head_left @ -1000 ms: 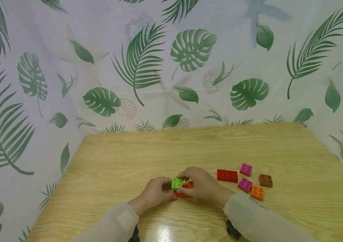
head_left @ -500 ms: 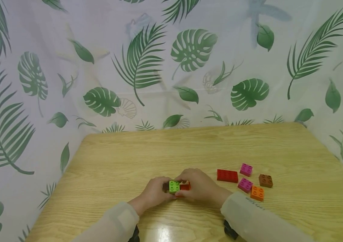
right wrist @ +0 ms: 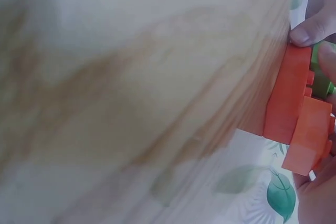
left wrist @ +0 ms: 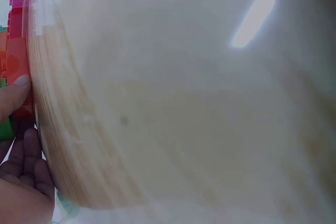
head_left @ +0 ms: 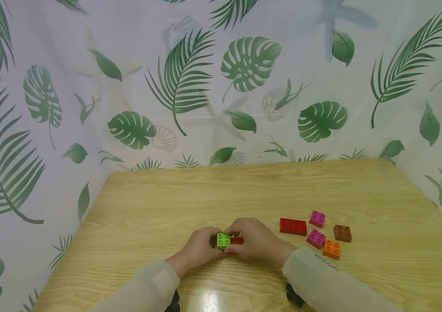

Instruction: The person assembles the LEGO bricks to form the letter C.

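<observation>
A bright green building brick (head_left: 223, 241) sits over a long red-orange brick (head_left: 237, 241), between the two hands. My right hand (head_left: 260, 240) pinches the green brick with thumb and fingertips. From the left, my left hand (head_left: 199, 246) grips the end of the long brick. In the left wrist view its thumb (left wrist: 21, 82) presses the side of the red-orange brick (left wrist: 18, 56). The right wrist view shows a smaller orange brick (right wrist: 310, 132) on top of the long brick (right wrist: 287, 93), beside the partly hidden green brick (right wrist: 321, 72).
To the right on the wooden table (head_left: 158, 199) lie a long red brick (head_left: 293, 226), two magenta bricks, one farther back (head_left: 317, 219) and one nearer (head_left: 316, 238), a brown brick (head_left: 342, 233) and an orange brick (head_left: 331, 249). A leaf-patterned cloth (head_left: 201, 147) stands behind the table.
The green brick has shifted slightly left and nearer, over the long brick, with my right hand moving along. My left hand has stayed nearly in place. The loose bricks have not moved.
</observation>
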A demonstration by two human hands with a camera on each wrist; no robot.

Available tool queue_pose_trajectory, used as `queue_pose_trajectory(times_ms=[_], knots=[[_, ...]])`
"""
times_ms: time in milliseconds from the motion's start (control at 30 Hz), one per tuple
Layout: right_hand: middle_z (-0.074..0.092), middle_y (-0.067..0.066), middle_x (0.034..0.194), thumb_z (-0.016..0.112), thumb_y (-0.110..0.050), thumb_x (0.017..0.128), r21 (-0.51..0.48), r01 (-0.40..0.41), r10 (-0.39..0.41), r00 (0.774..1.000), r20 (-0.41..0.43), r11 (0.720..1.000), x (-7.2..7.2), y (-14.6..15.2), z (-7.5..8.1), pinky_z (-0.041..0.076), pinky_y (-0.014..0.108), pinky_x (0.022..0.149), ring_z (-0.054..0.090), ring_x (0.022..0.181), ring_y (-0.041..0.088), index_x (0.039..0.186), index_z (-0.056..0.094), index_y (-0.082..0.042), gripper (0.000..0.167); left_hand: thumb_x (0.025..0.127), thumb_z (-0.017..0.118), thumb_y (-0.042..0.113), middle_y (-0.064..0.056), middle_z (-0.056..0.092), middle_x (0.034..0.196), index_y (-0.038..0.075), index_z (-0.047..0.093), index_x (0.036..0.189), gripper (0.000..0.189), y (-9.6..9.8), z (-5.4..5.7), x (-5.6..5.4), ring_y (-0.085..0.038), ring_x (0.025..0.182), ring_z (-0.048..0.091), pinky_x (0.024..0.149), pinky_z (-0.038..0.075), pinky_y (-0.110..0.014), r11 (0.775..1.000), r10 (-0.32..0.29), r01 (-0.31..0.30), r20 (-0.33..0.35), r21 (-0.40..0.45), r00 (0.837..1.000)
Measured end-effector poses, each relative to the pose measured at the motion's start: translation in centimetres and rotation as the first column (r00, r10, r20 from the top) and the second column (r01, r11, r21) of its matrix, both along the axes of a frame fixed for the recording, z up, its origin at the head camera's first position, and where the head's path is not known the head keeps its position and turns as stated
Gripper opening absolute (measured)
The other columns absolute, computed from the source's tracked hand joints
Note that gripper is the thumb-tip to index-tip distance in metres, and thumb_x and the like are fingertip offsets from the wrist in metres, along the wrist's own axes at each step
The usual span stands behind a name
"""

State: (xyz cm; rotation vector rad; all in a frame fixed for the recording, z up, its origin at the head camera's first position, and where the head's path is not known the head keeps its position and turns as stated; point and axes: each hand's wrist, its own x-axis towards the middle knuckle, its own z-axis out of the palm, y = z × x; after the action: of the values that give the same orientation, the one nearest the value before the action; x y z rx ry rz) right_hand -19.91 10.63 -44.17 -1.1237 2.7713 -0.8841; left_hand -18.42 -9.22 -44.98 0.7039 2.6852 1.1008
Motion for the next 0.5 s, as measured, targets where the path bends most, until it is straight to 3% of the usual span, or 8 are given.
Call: queue_pose_trajectory(times_ms=[233,500], knots=[[0.066,-0.008,0.092,0.081,-0.029,0.076,-0.029,0.021,-0.020,0.999,0.036,0.999,0.25,-0.04,0.11,0.050,0.025,0.072,0.059,0.081,0.007,0.105,0.074,-0.011,0.035,0.074,0.084,0.015,-0.007,0.065,0.109,0.005,0.068,0.112,0.042,0.06,-0.09,0.01,-0.025,0.102,0.058,0.090,0.046,-0.042,1.000,0.007,-0.007,0.005,0.009,1.000],[0.067,-0.005,0.092,0.081,-0.030,0.076,-0.030,0.035,-0.034,0.999,0.042,0.999,0.29,-0.11,-0.15,0.049,0.023,0.070,0.057,0.078,0.007,0.105,0.073,-0.009,0.037,0.073,0.085,0.018,-0.005,0.065,0.110,0.007,0.068,0.112,0.044,-0.45,-0.59,-0.11,-0.023,0.100,0.059,0.087,0.048,-0.040,0.996,0.033,-0.037,0.049,0.085,0.998]])
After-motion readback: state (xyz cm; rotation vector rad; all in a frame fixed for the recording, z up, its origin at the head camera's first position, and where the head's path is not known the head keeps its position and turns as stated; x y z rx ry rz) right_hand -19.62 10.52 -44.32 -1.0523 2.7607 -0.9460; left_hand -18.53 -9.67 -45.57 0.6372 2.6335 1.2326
